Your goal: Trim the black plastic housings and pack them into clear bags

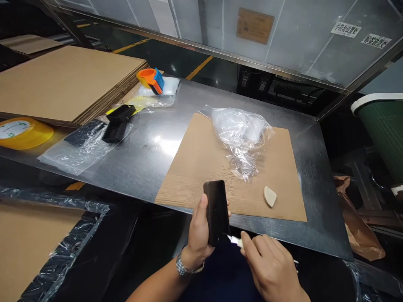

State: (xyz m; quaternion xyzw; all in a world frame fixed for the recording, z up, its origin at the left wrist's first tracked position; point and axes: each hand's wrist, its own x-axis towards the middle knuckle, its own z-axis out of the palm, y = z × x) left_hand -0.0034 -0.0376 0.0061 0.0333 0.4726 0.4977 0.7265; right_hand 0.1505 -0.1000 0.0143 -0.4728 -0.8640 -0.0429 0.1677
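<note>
My left hand (199, 230), with a metal watch on its wrist, is closed around a black rectangular box-like part (215, 209) held upright over the table's front edge. In my right hand (267, 260) is a small knife (234, 240) with a pale handle; its blade tip is at the lower right edge of the black part. Beyond my hands a flat cardboard sheet (195, 167) lies on the metal table (151, 151). On the sheet are a crumpled clear plastic bag (241, 130) and a small beige wedge-shaped piece (270, 196).
More black parts (118, 123) lie on clear bags at the left. Behind them are an orange and blue tape dispenser (153, 80) and a cardboard stack (69, 79). A large yellow tape roll (27, 133) sits far left. A green bin (382, 134) stands at the right.
</note>
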